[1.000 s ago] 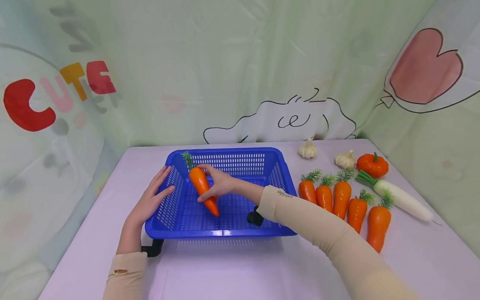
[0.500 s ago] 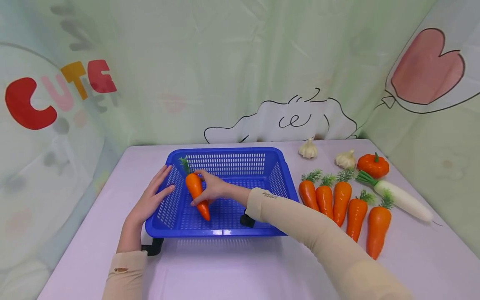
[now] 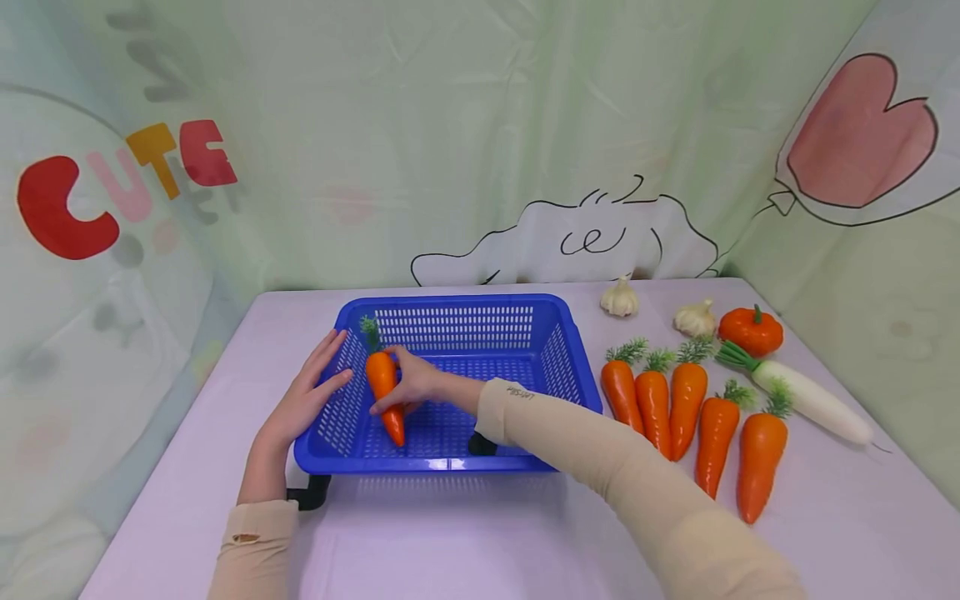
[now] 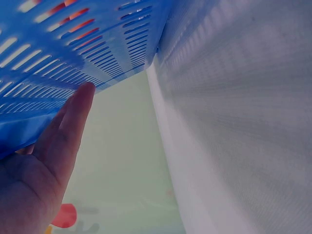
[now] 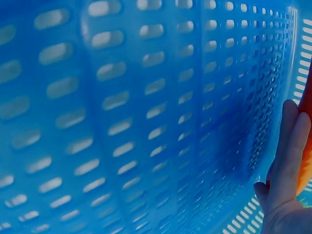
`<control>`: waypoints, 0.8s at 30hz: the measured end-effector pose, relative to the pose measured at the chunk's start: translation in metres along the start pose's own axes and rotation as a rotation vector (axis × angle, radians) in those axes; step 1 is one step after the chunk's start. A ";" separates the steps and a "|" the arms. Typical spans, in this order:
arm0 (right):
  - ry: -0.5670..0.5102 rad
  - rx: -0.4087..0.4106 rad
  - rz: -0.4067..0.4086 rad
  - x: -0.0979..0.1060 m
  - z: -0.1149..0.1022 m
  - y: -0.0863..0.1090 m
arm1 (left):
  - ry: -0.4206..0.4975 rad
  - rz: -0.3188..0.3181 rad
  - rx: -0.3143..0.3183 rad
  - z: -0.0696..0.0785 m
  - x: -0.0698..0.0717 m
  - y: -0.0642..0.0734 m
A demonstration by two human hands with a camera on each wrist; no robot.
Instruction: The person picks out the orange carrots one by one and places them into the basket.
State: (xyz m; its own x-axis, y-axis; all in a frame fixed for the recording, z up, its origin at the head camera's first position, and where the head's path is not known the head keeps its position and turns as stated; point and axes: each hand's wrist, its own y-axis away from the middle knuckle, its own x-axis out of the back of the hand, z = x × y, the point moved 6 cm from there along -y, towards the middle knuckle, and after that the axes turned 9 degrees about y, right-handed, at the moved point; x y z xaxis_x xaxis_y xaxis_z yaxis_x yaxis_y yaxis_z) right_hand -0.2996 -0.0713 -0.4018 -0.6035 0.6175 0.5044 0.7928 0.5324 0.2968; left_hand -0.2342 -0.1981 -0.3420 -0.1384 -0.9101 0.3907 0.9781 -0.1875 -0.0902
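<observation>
A pale green curtain (image 3: 337,108) backs the lilac table (image 3: 465,537), coloured letters (image 3: 155,147) at its left spelling CUTE. Your left hand (image 3: 300,400) rests straight-fingered against the left side of the blue basket (image 3: 420,465). Inside it, near that side, your right hand (image 3: 414,379) grips a carrot (image 3: 381,375), leaves away from you; it looks nearly placed, not yet released, the only one visible in there. Print (image 3: 519,392) on your right sleeve (image 3: 600,425) is too small to read. Farther right, five more carrots (image 3: 687,396), two garlic bulbs (image 3: 619,300), a white radish (image 3: 813,402) and a pumpkin (image 3: 750,333) are left outside.
</observation>
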 end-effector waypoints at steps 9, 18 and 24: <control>-0.051 -0.040 -0.049 -0.007 0.001 0.001 | -0.019 0.001 0.011 -0.003 -0.001 -0.001; -0.055 -0.062 -0.079 -0.010 0.000 0.003 | -0.027 0.005 -0.002 -0.023 0.004 -0.008; -0.065 -0.065 -0.091 -0.011 0.001 0.003 | -0.029 0.008 -0.011 -0.041 0.006 -0.014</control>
State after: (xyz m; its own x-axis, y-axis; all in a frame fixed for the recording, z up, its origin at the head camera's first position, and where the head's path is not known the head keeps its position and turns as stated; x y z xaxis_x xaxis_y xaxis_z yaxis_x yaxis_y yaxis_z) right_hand -0.2905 -0.0763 -0.4073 -0.6757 0.6055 0.4205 0.7372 0.5507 0.3915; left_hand -0.2546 -0.2159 -0.3757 -0.1257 -0.9005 0.4163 0.9774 -0.1844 -0.1038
